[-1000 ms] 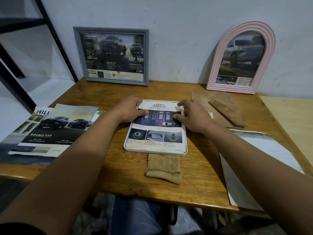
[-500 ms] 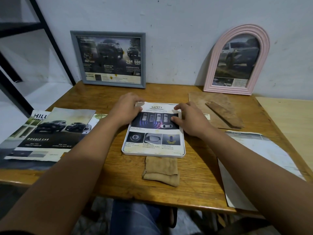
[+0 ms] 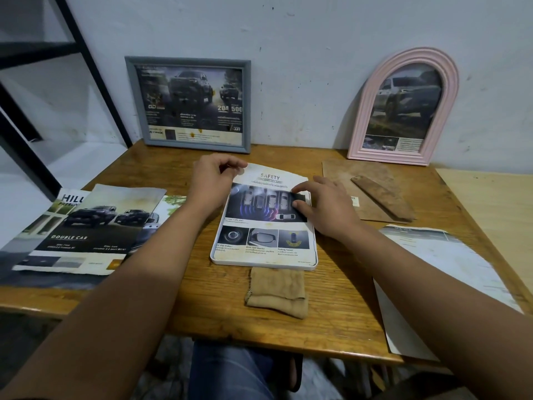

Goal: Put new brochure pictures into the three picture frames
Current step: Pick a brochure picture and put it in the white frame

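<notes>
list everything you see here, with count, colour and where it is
grey frame: 1, grey, leaning on wall, back left
pink arched frame: 1, pink, leaning on wall, back right
white frame: 1, white, flat at table centre
safety brochure page: 1, in the white frame, top edge lifted
cloth: 1, tan, folded, in front of white frame
brochures: several, table left
backing board: 1, brown, right of centre
paper sheet: 1, white, table right
table: 1, wooden
left hand: pinches the page's top corner
right hand: rests on the page

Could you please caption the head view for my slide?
Left hand pinches the safety brochure page's top corner over the white frame; right hand rests on it.
</notes>
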